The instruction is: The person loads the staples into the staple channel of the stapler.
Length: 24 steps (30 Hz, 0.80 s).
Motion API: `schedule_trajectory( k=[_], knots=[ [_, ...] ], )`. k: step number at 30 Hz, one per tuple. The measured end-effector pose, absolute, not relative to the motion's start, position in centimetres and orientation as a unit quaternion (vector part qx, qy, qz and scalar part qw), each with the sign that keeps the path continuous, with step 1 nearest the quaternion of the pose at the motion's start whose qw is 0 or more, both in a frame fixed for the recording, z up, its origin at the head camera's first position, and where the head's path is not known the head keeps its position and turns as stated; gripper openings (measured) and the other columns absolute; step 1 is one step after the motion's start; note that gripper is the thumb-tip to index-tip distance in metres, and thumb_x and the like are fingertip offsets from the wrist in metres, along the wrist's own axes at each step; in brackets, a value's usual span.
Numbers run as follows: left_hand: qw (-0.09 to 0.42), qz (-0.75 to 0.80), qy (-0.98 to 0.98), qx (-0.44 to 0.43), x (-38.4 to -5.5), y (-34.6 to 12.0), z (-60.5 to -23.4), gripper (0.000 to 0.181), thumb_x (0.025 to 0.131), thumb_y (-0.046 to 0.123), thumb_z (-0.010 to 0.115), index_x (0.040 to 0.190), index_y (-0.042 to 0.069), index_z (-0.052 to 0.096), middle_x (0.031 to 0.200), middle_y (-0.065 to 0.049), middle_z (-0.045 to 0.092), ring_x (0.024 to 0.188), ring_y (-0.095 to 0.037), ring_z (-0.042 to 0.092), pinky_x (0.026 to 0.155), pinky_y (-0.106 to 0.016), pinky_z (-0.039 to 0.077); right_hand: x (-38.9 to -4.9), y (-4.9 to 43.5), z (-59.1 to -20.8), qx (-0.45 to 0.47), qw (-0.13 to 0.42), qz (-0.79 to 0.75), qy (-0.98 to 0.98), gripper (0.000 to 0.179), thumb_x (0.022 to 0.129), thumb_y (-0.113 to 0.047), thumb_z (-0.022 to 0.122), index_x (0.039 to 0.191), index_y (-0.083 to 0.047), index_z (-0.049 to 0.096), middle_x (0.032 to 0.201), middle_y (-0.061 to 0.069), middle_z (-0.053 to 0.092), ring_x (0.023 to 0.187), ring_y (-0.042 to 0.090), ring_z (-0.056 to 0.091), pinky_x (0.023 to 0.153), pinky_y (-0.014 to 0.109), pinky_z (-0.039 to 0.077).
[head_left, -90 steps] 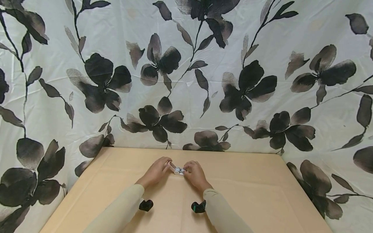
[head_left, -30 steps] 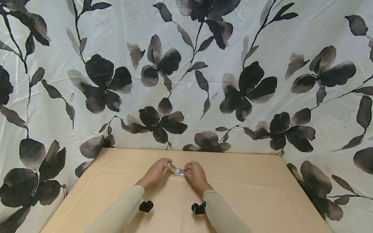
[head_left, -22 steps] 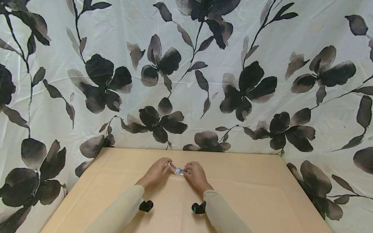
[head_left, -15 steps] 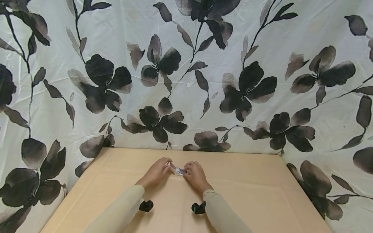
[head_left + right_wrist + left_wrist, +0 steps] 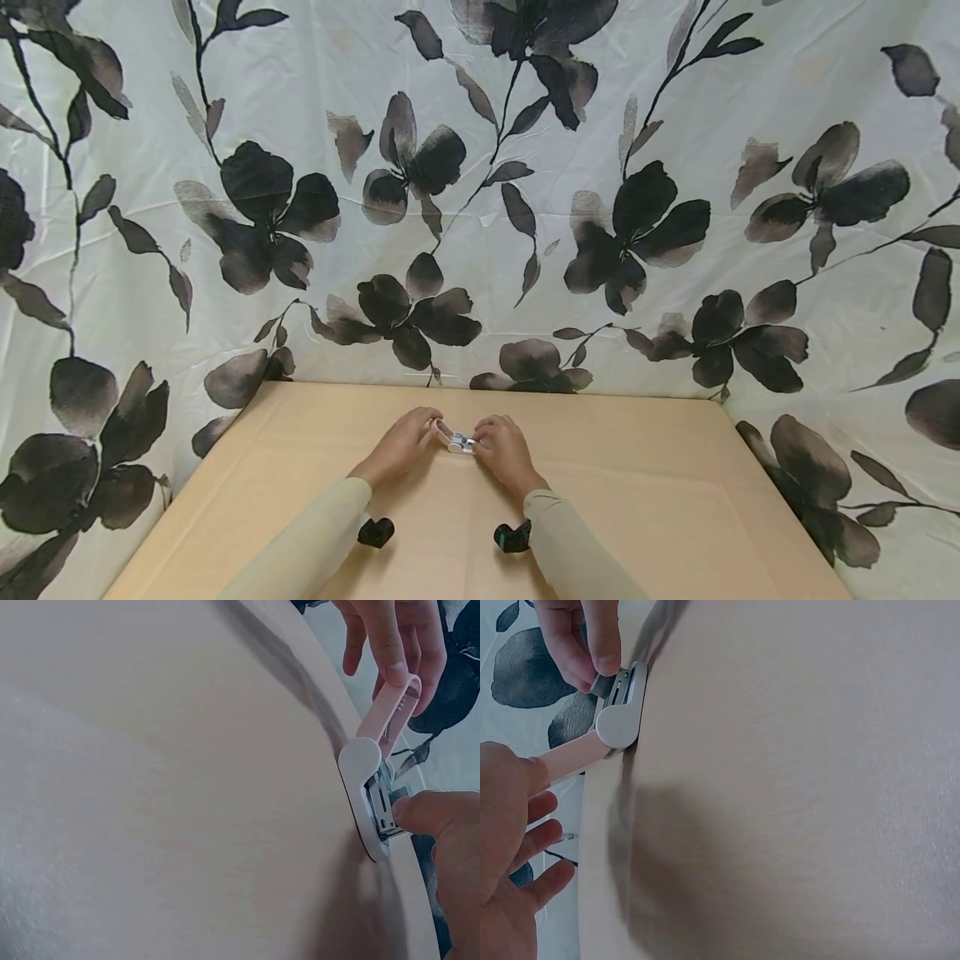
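Observation:
A small stapler (image 5: 460, 443) with a white base and a pink lid stands swung apart on the table, between the two hands. My left hand (image 5: 403, 439) pinches the end of the raised pink lid (image 5: 574, 759) between thumb and forefinger; its other fingers are spread. At the base's metal channel (image 5: 381, 802), my right hand (image 5: 506, 450) holds a small grey strip of staples (image 5: 602, 685) between thumb and fingers. The strip touches or sits in the channel; its lower part is hidden. In the right wrist view the right thumb (image 5: 420, 812) presses against the strip.
A tan-covered table (image 5: 637, 483) extends around the hands. Behind it hangs a white cloth (image 5: 525, 250) with dark flowers, meeting the table's far edge. Black wrist devices (image 5: 376, 532) sit below both forearms.

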<state>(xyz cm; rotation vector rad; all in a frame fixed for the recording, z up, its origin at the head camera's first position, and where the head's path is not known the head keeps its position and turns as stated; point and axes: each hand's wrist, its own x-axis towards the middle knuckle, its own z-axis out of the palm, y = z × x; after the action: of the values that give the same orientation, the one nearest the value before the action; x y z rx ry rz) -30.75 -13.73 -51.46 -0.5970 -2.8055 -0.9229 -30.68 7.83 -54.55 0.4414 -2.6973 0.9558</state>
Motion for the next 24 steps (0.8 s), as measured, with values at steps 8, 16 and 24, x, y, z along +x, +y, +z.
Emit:
schedule_trajectory(
  k=[8,16,24],
  knots=[
    [0.064,-0.318,-0.926,-0.192,-30.6,-13.6,-51.3,0.02,0.104,0.009,0.059,0.121,0.002,0.066,0.12,-0.015,0.07,0.123,-0.036,0.064,0.111,-0.052,0.05,-30.7,8.2,-54.4,0.139,0.129,0.333,-0.923,0.005,0.089,-0.013,0.08,0.086,-0.011,0.08,0.108,-0.001,0.072,0.109,0.021,0.063,0.101,0.045,0.055],
    [0.064,-0.313,-0.928,-0.193,-30.5,-13.5,-51.3,0.02,0.104,0.009,0.059,0.121,0.002,0.066,0.121,-0.015,0.069,0.123,-0.036,0.064,0.112,-0.053,0.05,-30.6,8.6,-54.4,0.13,0.117,0.349,-0.921,0.006,0.091,-0.015,0.079,0.086,-0.013,0.078,0.11,0.001,0.072,0.112,0.023,0.062,0.104,0.048,0.054],
    [0.057,-0.312,-0.929,-0.19,-30.5,-13.6,-51.3,0.021,0.104,0.01,0.058,0.122,0.002,0.066,0.122,-0.014,0.069,0.125,-0.036,0.063,0.113,-0.053,0.049,-30.6,9.3,-54.7,0.13,0.114,0.341,-0.924,0.008,0.09,-0.021,0.081,0.086,-0.016,0.075,0.107,0.001,0.071,0.107,0.022,0.062,0.1,0.046,0.055]
  ],
)
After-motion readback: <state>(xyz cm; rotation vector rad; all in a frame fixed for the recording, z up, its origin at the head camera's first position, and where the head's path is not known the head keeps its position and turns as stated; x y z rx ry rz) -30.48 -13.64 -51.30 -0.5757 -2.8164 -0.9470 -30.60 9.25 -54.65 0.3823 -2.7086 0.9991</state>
